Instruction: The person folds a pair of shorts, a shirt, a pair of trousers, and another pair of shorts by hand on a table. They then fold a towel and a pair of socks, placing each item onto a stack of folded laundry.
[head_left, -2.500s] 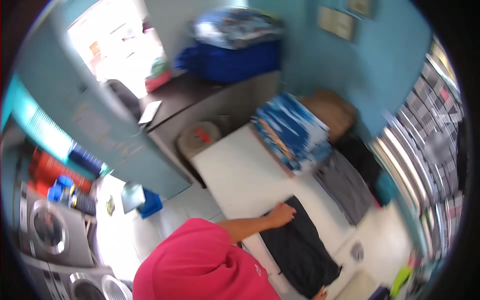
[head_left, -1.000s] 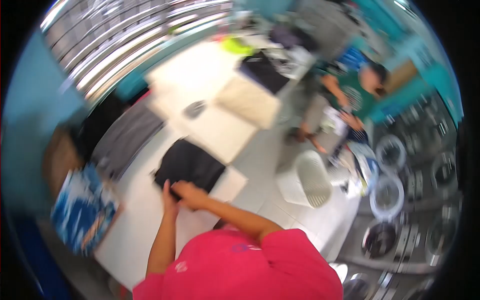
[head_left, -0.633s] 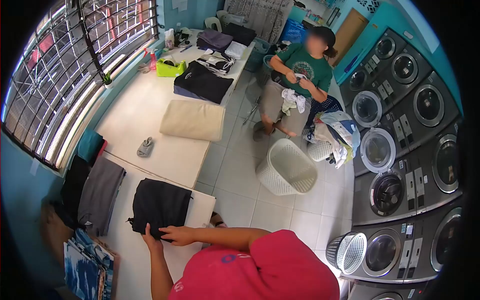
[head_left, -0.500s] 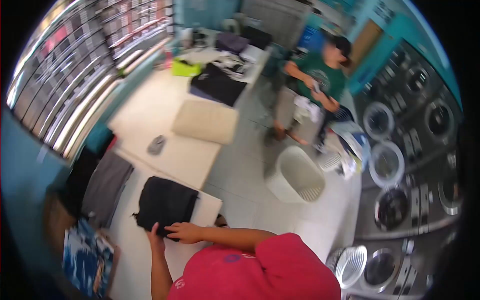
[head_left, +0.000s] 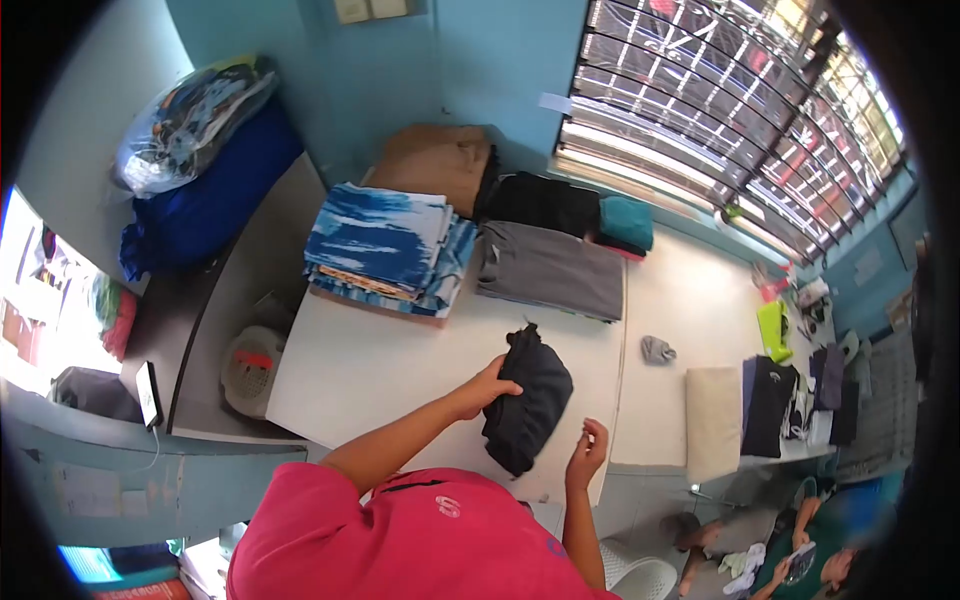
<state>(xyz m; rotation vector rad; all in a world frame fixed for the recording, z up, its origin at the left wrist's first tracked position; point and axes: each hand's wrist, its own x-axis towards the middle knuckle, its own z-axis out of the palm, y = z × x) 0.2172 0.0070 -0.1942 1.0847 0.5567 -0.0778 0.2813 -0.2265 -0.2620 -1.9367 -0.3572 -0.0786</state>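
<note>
My left hand grips the near-left edge of a folded black garment, its thumb on top. The garment is tilted, held over the white table. To its right, my right hand is apart from it, fingers loosely bent with nothing in them. Beyond the garment lie a folded grey garment and a stack of blue-and-white patterned cloths. A small grey bundle rests on the table to the right.
Brown folded cloth, black cloth and teal cloth line the wall. A beige folded cloth lies at the right. A co-worker sits lower right, near a white basket. At left is a shelf.
My view has swung left toward the stacks. The black garment, earlier on the table under both hands, is now held by my left hand; my right hand has come away from it.
</note>
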